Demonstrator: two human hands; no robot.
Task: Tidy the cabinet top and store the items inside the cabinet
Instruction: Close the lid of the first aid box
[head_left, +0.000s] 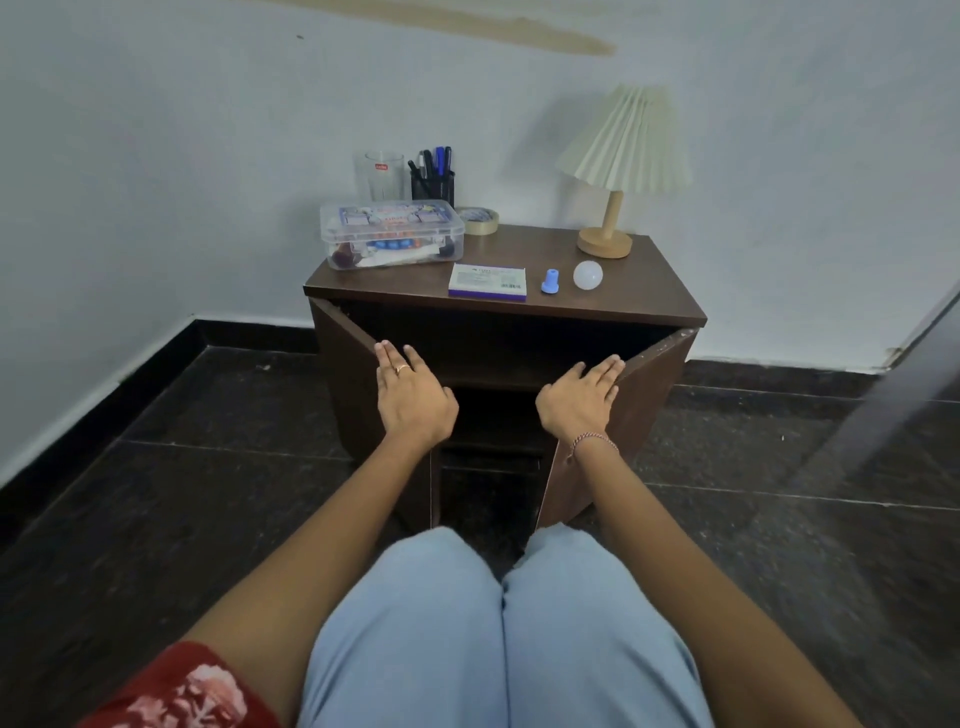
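While the straight fingers (388, 357) of the left hand (410, 392) lie flat against the upper inner edge of the left door (348, 400), the right hand (582, 395) rests its own extended fingers (609, 370) on the right door (652, 400). Neither hand grips anything. Both doors of the dark wooden cabinet (597, 310) stand swung outward, and a shelf (498, 382) shows in the shadow between the two hands.

Everything to be stored lies above and beyond the fingertips on the cabinet's top, with nothing touching either hand. Nearest the front edge are a flat white-and-purple box (488, 281), a small blue cap (550, 281) just right of it and a white bulb (588, 274) beside that. Farther back on the left sits a clear lidded container (392, 234) full of small items. Behind it, near the wall, stand a drinking glass (383, 175) and a black pen holder (434, 183). A roll of tape (479, 219) lies just right of the container. A pleated-shade lamp (621, 166) stands at the back right corner. The person is low before the cabinet on a dark tiled floor (208, 467).
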